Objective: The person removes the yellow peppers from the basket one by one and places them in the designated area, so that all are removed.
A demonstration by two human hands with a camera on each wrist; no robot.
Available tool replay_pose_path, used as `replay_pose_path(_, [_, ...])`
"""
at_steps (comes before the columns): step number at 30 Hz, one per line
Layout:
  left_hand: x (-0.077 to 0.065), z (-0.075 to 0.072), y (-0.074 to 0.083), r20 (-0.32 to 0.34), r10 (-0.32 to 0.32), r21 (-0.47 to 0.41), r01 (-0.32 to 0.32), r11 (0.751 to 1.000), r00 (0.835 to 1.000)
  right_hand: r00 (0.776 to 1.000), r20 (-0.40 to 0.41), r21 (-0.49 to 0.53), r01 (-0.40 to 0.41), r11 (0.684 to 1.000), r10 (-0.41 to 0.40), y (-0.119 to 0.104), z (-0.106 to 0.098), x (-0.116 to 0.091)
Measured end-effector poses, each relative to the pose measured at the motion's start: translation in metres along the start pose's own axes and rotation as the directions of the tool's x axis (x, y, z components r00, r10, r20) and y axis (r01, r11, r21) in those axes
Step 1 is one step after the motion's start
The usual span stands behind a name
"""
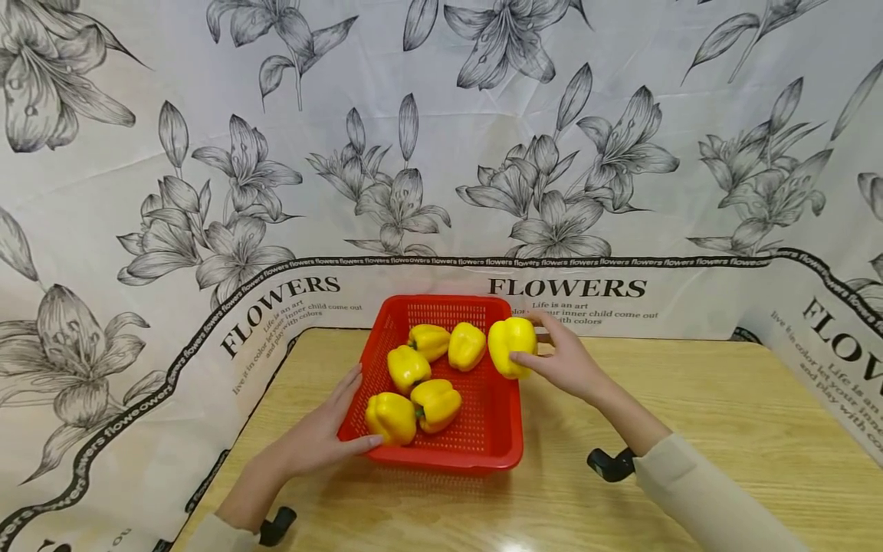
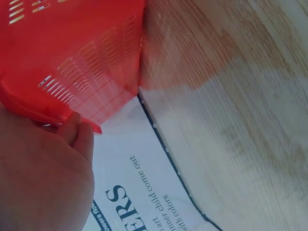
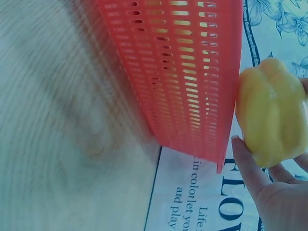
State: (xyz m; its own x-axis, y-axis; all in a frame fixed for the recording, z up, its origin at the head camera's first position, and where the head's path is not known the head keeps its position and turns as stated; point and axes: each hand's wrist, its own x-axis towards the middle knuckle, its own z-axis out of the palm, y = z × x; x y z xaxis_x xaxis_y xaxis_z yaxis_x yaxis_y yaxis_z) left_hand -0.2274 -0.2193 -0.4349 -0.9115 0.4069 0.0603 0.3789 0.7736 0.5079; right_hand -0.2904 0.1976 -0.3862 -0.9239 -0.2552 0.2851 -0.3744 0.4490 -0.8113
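A red plastic basket (image 1: 476,456) with slotted walls sits on the table, several yellow bell peppers (image 1: 436,405) lying inside it. My left hand (image 1: 313,437) holds the basket at its near left corner, thumb over the front rim and fingers along the left side. In the left wrist view, the fingertips (image 2: 79,130) bend against the rim. My right hand (image 1: 569,360) grips another yellow bell pepper (image 1: 512,346) just over the basket's right rim, thumb on its near side. The right wrist view has this bell pepper (image 3: 272,113) beside the basket's upper edge; its far side is hidden.
The wooden table (image 1: 724,414) extends to the right and in front of the basket. A white cloth (image 1: 428,192) with black flower drawings and lettering stands behind and at both sides. Black curved pieces (image 1: 611,464) sit at the wrists.
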Motion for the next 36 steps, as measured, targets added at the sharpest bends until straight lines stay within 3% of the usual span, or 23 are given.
replay_pose_path(9, [-0.002, 0.000, 0.002, 0.001, 0.008, -0.011, -0.008, 1.000, 1.000, 0.996, 0.051, 0.083, -0.080, 0.993, 0.076, 0.009, -0.012, -0.008])
replay_pose_path(17, [-0.001, 0.000, 0.003, 0.000, 0.000, -0.019, 0.000, 1.000, 1.000, 0.992, 0.088, 0.127, -0.103, 0.987, 0.092, 0.015, -0.027, -0.014])
replay_pose_path(36, [-0.001, 0.001, 0.003, 0.005, -0.005, -0.032, 0.005, 0.999, 1.000, 0.989, 0.030, 0.007, -0.142, 0.990, 0.142, 0.048, -0.043, -0.014])
